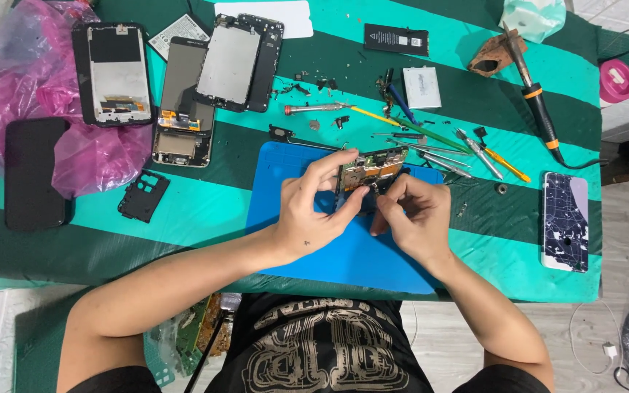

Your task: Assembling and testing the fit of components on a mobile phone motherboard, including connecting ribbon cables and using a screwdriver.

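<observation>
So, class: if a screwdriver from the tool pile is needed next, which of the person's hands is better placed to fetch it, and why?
Probably the right hand. It lies nearer the loose tools beyond the blue mat, and it seems to only pinch at the opened phone, while the left hand has the firmer grip steadying it.

Two bare forearms reach forward from the bottom of the view and angle inward, so the hands meet in the middle. The left hand point(313, 207) is raised on its wrist, thumb and fingers curled in a pinch, palm turned toward the right. The right hand point(414, 213) sits close beside it, knuckles up, fingers bent tightly inward toward the left fingertips. Both elbows are spread wide.
</observation>
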